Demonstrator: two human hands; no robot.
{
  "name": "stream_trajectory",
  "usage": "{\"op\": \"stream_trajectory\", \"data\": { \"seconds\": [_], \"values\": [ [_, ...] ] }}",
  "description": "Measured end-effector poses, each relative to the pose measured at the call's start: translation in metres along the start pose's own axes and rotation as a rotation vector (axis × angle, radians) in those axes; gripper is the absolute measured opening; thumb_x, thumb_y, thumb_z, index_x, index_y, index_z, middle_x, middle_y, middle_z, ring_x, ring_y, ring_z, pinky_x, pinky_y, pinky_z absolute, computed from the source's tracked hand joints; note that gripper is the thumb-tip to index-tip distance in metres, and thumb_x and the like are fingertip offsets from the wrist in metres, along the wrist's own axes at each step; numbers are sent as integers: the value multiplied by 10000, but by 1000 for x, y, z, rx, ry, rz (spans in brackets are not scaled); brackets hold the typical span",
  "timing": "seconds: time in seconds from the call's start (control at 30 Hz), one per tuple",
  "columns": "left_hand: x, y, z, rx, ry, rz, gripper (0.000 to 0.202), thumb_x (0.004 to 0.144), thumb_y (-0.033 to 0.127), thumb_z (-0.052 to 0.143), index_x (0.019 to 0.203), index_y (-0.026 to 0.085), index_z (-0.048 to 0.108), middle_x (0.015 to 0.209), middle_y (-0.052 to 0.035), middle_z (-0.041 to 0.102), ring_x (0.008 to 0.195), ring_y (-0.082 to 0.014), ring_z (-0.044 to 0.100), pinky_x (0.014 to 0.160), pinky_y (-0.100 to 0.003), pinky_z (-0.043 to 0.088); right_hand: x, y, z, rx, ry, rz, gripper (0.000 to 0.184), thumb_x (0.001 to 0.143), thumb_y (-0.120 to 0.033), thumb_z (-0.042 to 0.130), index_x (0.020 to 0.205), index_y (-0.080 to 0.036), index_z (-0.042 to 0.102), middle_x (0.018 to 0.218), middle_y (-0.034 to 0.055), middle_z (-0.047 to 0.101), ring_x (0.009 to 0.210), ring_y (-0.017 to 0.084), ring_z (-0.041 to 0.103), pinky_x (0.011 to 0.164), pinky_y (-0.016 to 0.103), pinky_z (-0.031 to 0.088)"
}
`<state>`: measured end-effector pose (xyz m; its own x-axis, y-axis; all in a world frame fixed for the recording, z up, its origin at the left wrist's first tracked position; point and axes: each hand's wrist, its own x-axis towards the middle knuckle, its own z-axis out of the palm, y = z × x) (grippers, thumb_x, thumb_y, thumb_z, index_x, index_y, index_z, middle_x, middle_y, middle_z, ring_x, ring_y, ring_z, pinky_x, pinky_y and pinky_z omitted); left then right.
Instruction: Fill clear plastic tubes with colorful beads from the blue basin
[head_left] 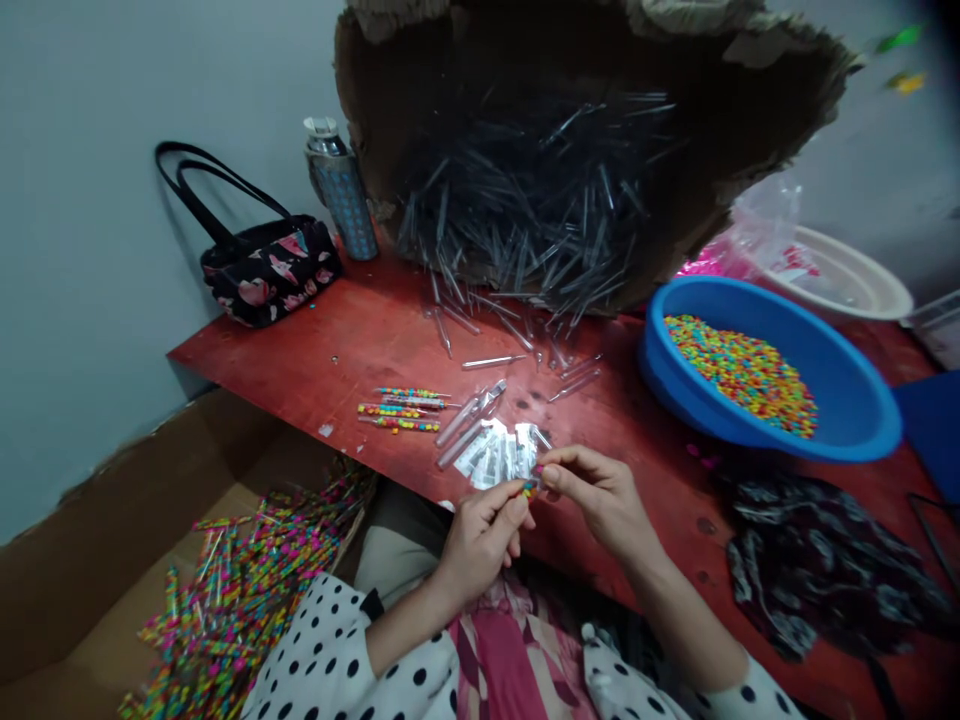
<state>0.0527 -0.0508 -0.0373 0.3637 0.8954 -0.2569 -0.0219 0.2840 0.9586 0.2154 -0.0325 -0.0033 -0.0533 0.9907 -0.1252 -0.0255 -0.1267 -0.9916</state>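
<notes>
My left hand (480, 535) is closed around a thin clear tube filled with coloured beads (529, 487), whose top pokes out of my fingers. My right hand (600, 495) pinches at that same tube's top end with thumb and forefinger. Both hands hover over the near edge of the red table (337, 350). Just beyond them lie a few shiny clear packets or tubes (499, 455). Further left on the table rest three filled bead tubes (401, 408).
A torn cardboard box (585, 150) spills several empty clear tubes onto the table. A blue basin of coloured beads (772, 370) stands at right, a white dish (847, 275) behind it. A floral handbag (266, 270) and flask (341, 190) sit far left. Filled tubes pile in a cardboard box (240, 590) below left. Dark cloth (825, 570) lies right.
</notes>
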Motion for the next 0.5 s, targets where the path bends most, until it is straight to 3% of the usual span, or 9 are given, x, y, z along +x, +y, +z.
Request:
{"op": "stream_trajectory", "data": {
  "seconds": [0.27, 0.5],
  "values": [
    [1, 2, 2, -137, 37, -7, 379, 844, 424, 514, 1093, 156, 612, 713, -11, 590, 478, -67, 534, 415, -168, 458, 1, 11, 20, 464, 248, 175, 194, 640, -306, 766, 765, -181, 685, 657, -15, 608, 553, 86, 535, 502, 187, 460],
    [2, 6, 2, -323, 49, -66, 320, 821, 426, 548, 928, 131, 608, 719, -8, 574, 473, -73, 546, 404, -177, 479, -1, 10, 26, 316, 314, 96, 191, 647, -287, 761, 789, -179, 691, 667, 3, 642, 573, 96, 556, 544, 208, 467]
  ]
}}
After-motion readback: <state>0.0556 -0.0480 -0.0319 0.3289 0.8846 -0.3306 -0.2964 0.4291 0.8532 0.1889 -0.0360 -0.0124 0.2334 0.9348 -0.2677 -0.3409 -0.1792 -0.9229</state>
